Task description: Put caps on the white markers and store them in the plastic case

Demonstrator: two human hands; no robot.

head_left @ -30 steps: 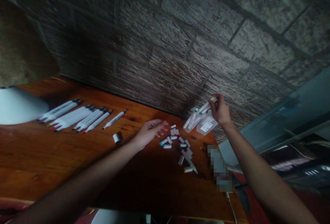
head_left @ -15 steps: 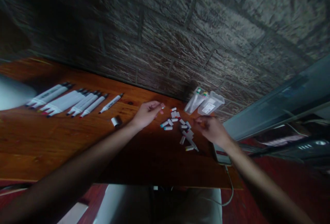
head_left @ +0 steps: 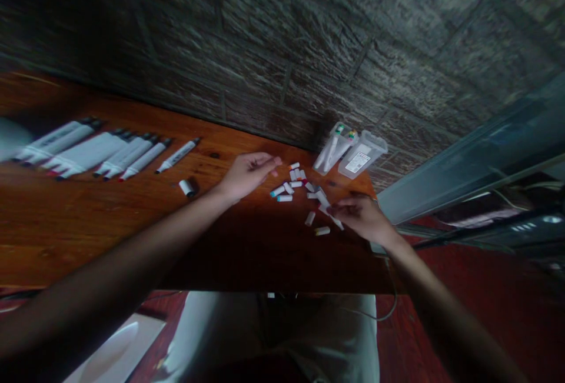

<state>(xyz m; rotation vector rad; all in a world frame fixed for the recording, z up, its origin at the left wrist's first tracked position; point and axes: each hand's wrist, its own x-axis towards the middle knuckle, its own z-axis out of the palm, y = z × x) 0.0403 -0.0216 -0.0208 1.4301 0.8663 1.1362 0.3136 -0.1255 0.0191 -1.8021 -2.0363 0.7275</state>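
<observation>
Several white marker caps (head_left: pixel 285 198) with coloured ends lie scattered on the wooden table (head_left: pixel 220 265). Just left of them is my left hand (head_left: pixel 249 176), thumb and fingers pinched together; whatever sits between the tips is hidden. My right hand (head_left: pixel 359 217) reaches in from the right with curled fingers, their tips down at the right edge of the caps. Beside those tips a slim white piece (head_left: pixel 337 222) points toward me, partly covered by the fingers. I cannot make out what the right fingertips hold.
White markers (head_left: pixel 88 150) lie in a row at the left, with a single marker (head_left: pixel 179 155) apart. A black-and-white cap (head_left: pixel 187 187) rests nearer. Two clear plastic containers (head_left: pixel 362 156) stand by the stone wall (head_left: pixel 265 77), one holding markers. A cable (head_left: pixel 391 309) hangs at the right edge.
My right hand has come down and toward me, onto the right side of the caps. My left hand stays left of the caps, still pinched. The whole view has shifted slightly.
</observation>
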